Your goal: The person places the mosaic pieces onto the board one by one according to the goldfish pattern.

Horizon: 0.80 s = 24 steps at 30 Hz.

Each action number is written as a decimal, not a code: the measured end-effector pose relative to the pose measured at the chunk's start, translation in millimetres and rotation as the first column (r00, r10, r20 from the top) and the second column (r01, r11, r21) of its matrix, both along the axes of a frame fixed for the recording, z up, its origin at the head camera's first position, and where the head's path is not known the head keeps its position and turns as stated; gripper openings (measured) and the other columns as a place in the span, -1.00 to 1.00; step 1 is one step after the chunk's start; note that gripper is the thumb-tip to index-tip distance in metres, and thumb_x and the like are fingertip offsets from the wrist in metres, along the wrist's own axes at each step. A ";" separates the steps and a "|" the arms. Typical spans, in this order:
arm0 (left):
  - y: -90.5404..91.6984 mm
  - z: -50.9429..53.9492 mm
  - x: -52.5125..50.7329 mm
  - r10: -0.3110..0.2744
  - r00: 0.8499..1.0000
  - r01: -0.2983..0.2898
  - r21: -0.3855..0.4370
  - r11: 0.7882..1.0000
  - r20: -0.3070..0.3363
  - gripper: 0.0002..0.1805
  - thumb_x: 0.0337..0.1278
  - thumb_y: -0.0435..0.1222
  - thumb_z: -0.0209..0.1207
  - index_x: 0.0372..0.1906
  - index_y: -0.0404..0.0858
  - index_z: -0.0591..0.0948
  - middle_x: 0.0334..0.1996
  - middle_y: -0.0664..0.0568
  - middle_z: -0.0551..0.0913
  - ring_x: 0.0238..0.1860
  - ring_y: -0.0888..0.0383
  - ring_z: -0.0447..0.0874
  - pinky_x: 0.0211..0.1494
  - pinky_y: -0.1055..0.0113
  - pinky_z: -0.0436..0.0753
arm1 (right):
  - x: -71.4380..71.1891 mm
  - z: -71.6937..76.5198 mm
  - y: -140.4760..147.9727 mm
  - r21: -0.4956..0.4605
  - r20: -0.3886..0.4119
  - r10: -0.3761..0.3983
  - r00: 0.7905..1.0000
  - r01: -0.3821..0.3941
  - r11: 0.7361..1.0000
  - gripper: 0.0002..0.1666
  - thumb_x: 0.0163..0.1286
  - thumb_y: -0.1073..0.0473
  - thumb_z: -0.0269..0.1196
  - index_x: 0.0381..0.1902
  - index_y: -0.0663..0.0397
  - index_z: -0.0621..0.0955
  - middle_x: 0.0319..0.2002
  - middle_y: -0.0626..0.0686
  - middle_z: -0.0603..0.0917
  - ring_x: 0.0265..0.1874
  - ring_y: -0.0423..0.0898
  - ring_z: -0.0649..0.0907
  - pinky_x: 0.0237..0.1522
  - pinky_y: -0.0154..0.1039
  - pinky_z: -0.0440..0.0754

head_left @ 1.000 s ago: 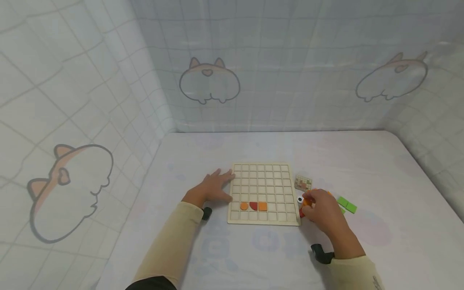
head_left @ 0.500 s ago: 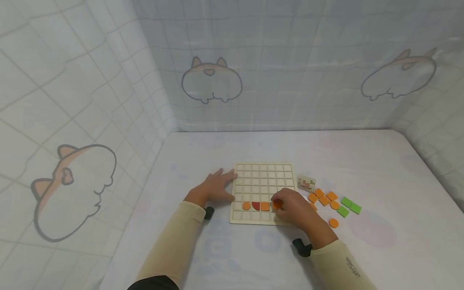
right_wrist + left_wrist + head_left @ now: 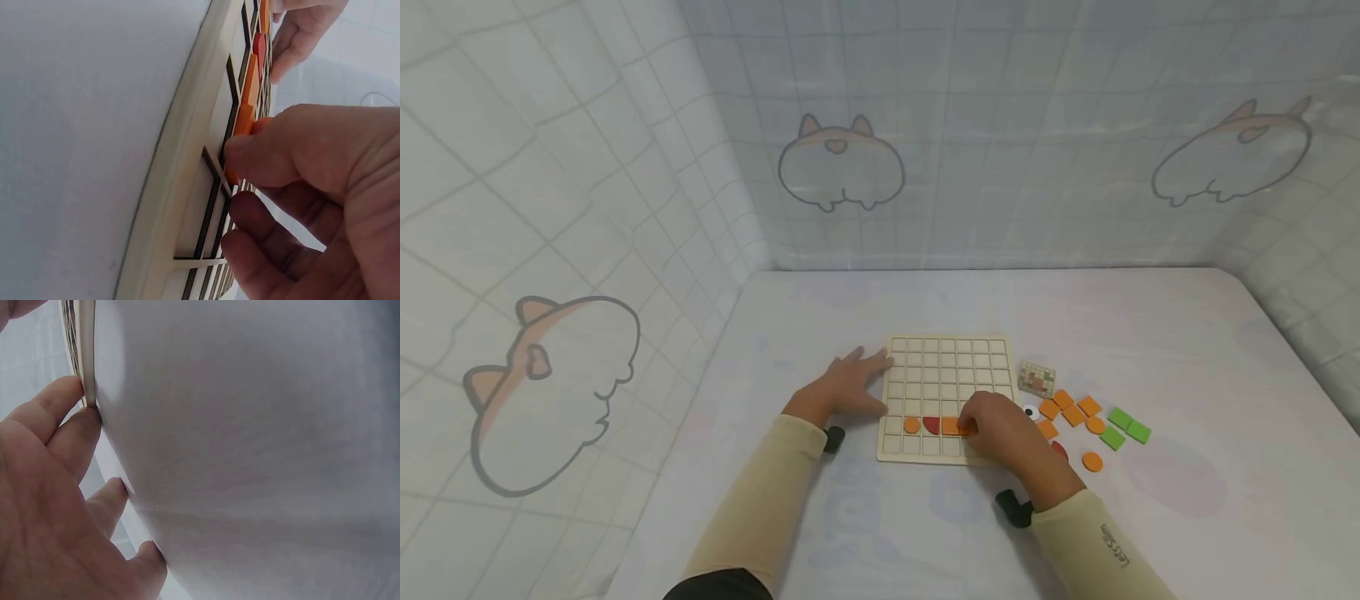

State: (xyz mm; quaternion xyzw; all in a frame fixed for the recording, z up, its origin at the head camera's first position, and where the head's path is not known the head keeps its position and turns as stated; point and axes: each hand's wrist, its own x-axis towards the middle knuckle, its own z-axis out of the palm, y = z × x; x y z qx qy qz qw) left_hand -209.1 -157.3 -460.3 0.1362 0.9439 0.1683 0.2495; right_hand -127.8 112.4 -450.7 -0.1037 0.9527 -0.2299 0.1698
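Lettering that seems to read "LetsSlim" runs along the right sleeve (image 3: 1097,552). The right grip (image 3: 1006,432) pinches an orange tile (image 3: 243,120) low on the gridded board (image 3: 949,350), hiding some cells, beside an orange square (image 3: 949,426). The left grip (image 3: 846,387), fingers spread, touches the board's left edge. Rightward on the counter (image 3: 1195,358) lie green tiles (image 3: 1112,437), then a patterned card (image 3: 1037,378), its print too small to read. Behind, cartoon outlines mark the wall (image 3: 1000,158).

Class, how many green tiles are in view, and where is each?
3, right of the board: far tile, rightmost tile, near tile. The right hand may hide others.
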 end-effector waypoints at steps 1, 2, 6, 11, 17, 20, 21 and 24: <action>0.1 0.1 0.1 -0.002 1.000 0.002 0.000 1.000 -0.001 0.01 -0.04 0.01 0.37 0.59 0.19 0.20 0.64 0.29 0.02 0.68 -0.01 -0.28 0.68 -0.12 -0.21 | 0.4 0.2 -0.2 0.012 -0.004 -0.001 1.000 0.001 1.000 -0.80 0.21 0.34 0.40 -0.22 0.00 0.78 -0.21 -0.09 0.70 -0.16 -0.06 0.61 0.10 -0.04 0.68; 0.3 0.1 0.1 -0.004 1.000 0.004 0.002 1.000 -0.003 0.01 -0.04 0.01 0.37 0.59 0.18 0.20 0.64 0.28 0.02 0.68 -0.01 -0.28 0.68 -0.12 -0.21 | 1.0 0.5 -0.3 0.022 -0.007 -0.002 1.000 0.002 1.000 -0.81 0.21 0.33 0.40 -0.22 0.00 0.79 -0.20 -0.09 0.70 -0.15 -0.06 0.62 0.11 -0.04 0.68; 0.6 -0.9 0.1 0.000 1.000 0.000 0.000 1.000 -0.008 0.01 -0.03 0.02 0.38 0.59 0.19 0.20 0.64 0.29 0.02 0.68 -0.01 -0.27 0.68 -0.14 -0.21 | 2.7 1.7 -1.5 0.066 -0.030 0.013 0.999 -0.011 0.998 -0.82 0.25 0.29 0.41 -0.19 0.00 0.81 -0.19 -0.07 0.70 -0.14 -0.04 0.61 0.13 -0.05 0.68; 1.0 -1.1 -0.1 0.001 1.000 -0.001 -0.009 1.000 -0.010 0.01 -0.02 0.03 0.39 0.59 0.20 0.19 0.63 0.31 0.02 0.68 0.00 -0.27 0.68 -0.14 -0.20 | 5.8 0.6 -1.8 0.076 -0.064 0.022 0.998 -0.017 0.997 -0.81 0.23 0.30 0.43 -0.18 0.00 0.81 -0.17 -0.05 0.67 -0.13 -0.03 0.60 0.14 -0.06 0.67; 0.4 -1.8 -1.7 -0.015 1.000 0.015 -0.017 1.000 -0.010 0.01 -0.02 0.02 0.37 0.60 0.18 0.18 0.63 0.32 0.00 0.68 0.00 -0.28 0.68 -0.12 -0.21 | 14.2 -4.9 6.9 0.023 -0.143 0.008 0.990 -0.004 1.000 -0.73 0.23 0.35 0.36 -0.10 0.03 0.77 -0.14 -0.05 0.66 -0.10 -0.05 0.63 0.13 -0.07 0.67; -0.1 -2.7 -2.3 -0.021 1.000 0.021 -0.018 1.000 -0.012 0.01 -0.02 0.02 0.36 0.60 0.18 0.18 0.63 0.30 0.01 0.68 -0.01 -0.28 0.68 -0.13 -0.21 | 20.8 -2.7 16.6 -0.008 -0.157 -0.013 0.987 0.012 1.000 -0.68 0.23 0.34 0.32 -0.04 0.05 0.75 -0.08 -0.03 0.67 -0.05 -0.04 0.65 0.12 -0.04 0.66; -0.2 -2.9 -2.3 -0.021 1.000 0.021 -0.020 1.000 -0.012 0.01 -0.02 0.02 0.36 0.60 0.18 0.18 0.63 0.30 0.00 0.68 -0.01 -0.28 0.68 -0.13 -0.21 | 23.0 -1.1 21.0 -0.019 -0.153 -0.021 0.988 0.019 1.000 -0.66 0.23 0.34 0.32 -0.02 0.06 0.74 -0.06 -0.02 0.68 -0.02 -0.02 0.65 0.12 -0.02 0.66; -0.3 -2.9 -2.5 -0.020 1.000 0.020 -0.016 1.000 -0.012 0.01 -0.02 0.03 0.36 0.60 0.18 0.18 0.63 0.30 0.01 0.68 -0.01 -0.28 0.68 -0.14 -0.21 | 29.5 3.5 37.3 -0.043 -0.157 -0.038 0.987 0.032 0.999 -0.60 0.19 0.37 0.30 0.01 0.07 0.73 -0.01 -0.01 0.69 0.02 0.00 0.66 0.09 0.01 0.67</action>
